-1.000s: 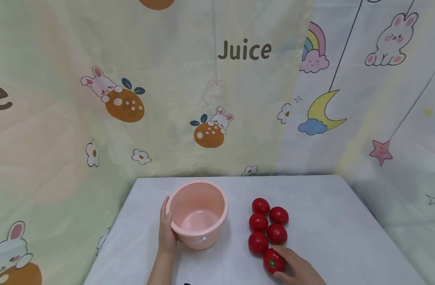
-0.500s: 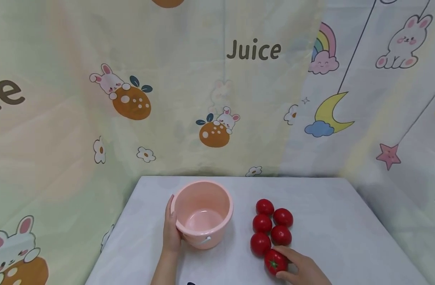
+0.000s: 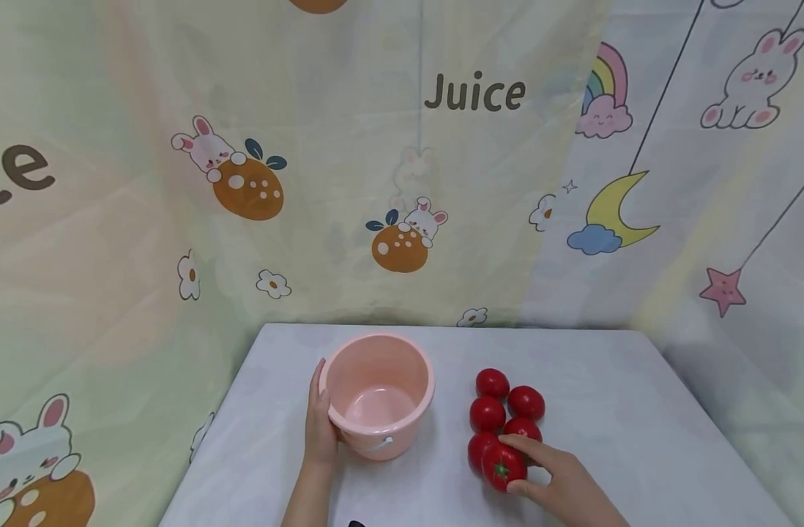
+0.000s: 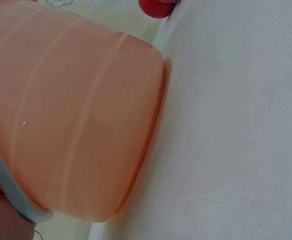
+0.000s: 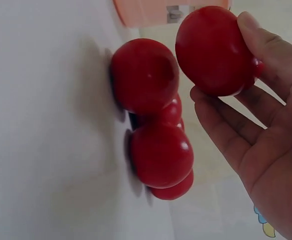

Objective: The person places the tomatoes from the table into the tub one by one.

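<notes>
Over the white desk, your right grip pinches a red tomato, spread just that wide. The pink bucket sits left of that grip; your left grip, fingers straight, touches its side.

The head view looks forward and down from above the grip of the right hand on a tomato, which the right-wrist view shares from close beside it, while the left-wrist view, low and left of that grip, closely faces the bucket.
</notes>
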Demonstrator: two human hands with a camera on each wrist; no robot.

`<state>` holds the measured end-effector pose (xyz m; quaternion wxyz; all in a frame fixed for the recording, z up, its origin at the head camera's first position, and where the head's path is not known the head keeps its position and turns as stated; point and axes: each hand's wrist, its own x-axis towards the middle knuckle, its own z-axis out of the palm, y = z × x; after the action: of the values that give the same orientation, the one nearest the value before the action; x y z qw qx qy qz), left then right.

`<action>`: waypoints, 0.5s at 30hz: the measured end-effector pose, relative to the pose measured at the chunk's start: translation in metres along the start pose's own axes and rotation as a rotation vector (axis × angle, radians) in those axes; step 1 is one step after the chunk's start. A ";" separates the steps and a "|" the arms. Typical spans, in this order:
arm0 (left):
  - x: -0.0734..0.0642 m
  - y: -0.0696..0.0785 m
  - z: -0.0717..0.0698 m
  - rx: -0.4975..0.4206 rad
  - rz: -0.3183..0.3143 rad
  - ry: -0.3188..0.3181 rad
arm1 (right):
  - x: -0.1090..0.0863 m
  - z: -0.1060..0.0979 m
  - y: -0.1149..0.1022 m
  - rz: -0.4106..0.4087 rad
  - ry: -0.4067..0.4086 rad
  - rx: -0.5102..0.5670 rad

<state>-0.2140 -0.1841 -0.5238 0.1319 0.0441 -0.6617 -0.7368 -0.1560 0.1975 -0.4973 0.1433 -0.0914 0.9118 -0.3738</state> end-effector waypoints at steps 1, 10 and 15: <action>0.000 -0.001 0.000 -0.001 0.002 0.001 | 0.000 -0.001 -0.001 -0.015 0.021 -0.005; 0.001 -0.003 0.000 0.004 0.009 -0.005 | 0.022 -0.023 -0.019 -0.060 0.106 0.180; 0.001 -0.003 0.000 0.013 0.032 -0.003 | 0.042 -0.036 -0.034 -0.120 0.100 0.257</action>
<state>-0.2151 -0.1843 -0.5267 0.1425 0.0332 -0.6673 -0.7303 -0.2053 0.1854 -0.4569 0.0857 -0.1081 0.8552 -0.4997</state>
